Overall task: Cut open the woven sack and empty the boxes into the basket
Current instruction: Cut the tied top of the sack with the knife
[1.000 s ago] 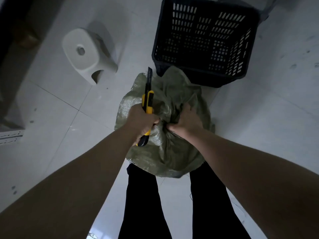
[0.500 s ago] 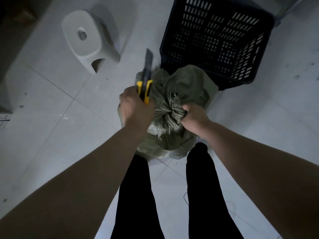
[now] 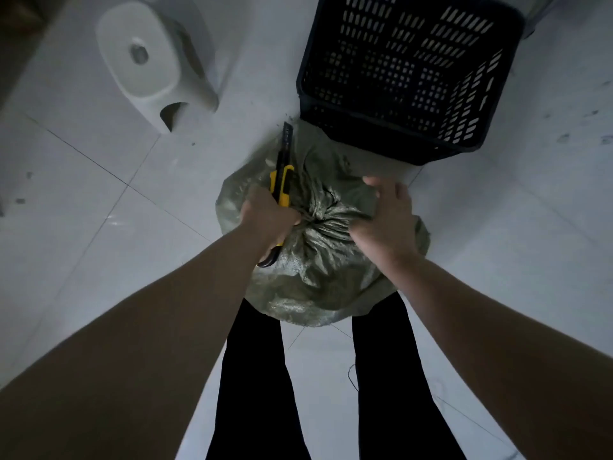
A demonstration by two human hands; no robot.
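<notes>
A grey-green woven sack (image 3: 318,280) stands on the floor between my legs, its top gathered into a tied knot (image 3: 323,217). My left hand (image 3: 268,217) grips a yellow and black utility knife (image 3: 282,184) with the blade end pointing away from me, right beside the knot. My right hand (image 3: 384,220) pinches the sack fabric just to the right of the knot. A black slotted plastic basket (image 3: 408,137) sits on the floor directly behind the sack, with nothing visible inside it. The boxes are hidden inside the sack.
A white plastic stool (image 3: 146,61) stands on the tiled floor at the upper left. My two legs in black trousers (image 3: 252,386) are below the sack. A thin thread (image 3: 351,376) lies on the floor by my right leg.
My right hand has let go of the knot's neck and shifted rightward onto the sack fabric, fingers spread wider. The left hand with the knife has stayed beside the knot.
</notes>
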